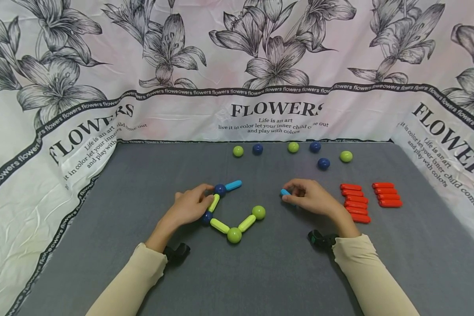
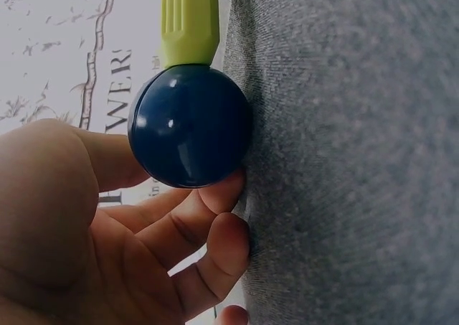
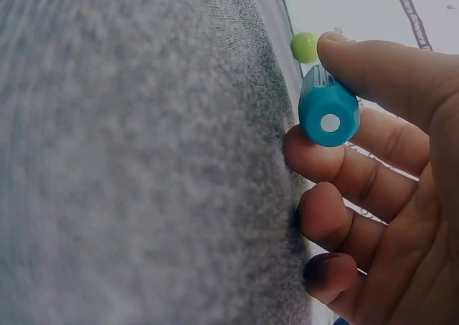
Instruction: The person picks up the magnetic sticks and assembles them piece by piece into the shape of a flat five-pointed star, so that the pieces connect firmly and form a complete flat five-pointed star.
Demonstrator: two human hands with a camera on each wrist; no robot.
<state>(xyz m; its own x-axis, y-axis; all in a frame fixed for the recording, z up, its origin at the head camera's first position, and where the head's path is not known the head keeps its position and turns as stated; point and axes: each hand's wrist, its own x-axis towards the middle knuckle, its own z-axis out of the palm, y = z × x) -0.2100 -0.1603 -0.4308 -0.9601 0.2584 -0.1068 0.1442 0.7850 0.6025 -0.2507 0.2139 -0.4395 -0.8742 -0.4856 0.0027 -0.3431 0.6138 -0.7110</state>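
Observation:
My left hand (image 1: pixel 187 205) grips a chain of magnetic sticks and balls at its left side. Its index finger touches the far dark blue ball (image 1: pixel 220 189), with the thumb beside a yellow-green stick (image 1: pixel 214 203). Close in the left wrist view is another dark blue ball (image 2: pixel 190 128), joined to a stick. A light blue stick (image 1: pixel 233 185) extends from the far ball. Toward the right, the chain continues through yellow-green sticks (image 1: pixel 220 226) and two green balls (image 1: pixel 234 235). My right hand (image 1: pixel 310 196) pinches a separate light blue stick (image 3: pixel 328 113) between thumb and fingers, apart from the chain.
Green balls (image 1: pixel 293 147) and dark blue balls (image 1: pixel 257 149) lie loose along the grey table's (image 1: pixel 245 281) back. Red sticks (image 1: pixel 356 204) lie in two columns right of my right hand. A flower-print cloth (image 1: pixel 205 118) stands behind the table.

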